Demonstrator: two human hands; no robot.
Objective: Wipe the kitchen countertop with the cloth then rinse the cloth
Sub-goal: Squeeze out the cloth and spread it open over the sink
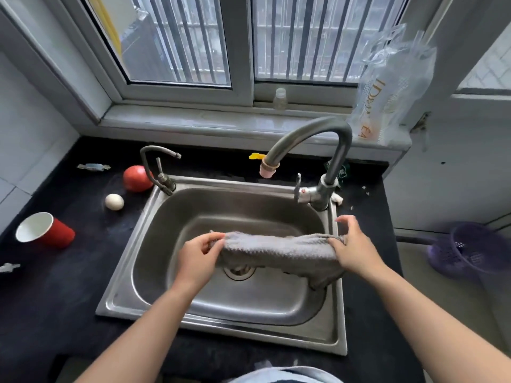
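Grey cloth (279, 251) hangs stretched over the sink (171, 308), the left hand (199, 254) and right hand (352, 246) each pinching an end. This looks like the rinse step; next, the faucet (309, 139) needs turning on. The basin seems dry, and the red cup (45, 230) left of the sink lies empty.

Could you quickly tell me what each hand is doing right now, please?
Left hand: closed on one end of the grey cloth, above the sink.
Right hand: gripping the cloth's other end, index finger lifted.
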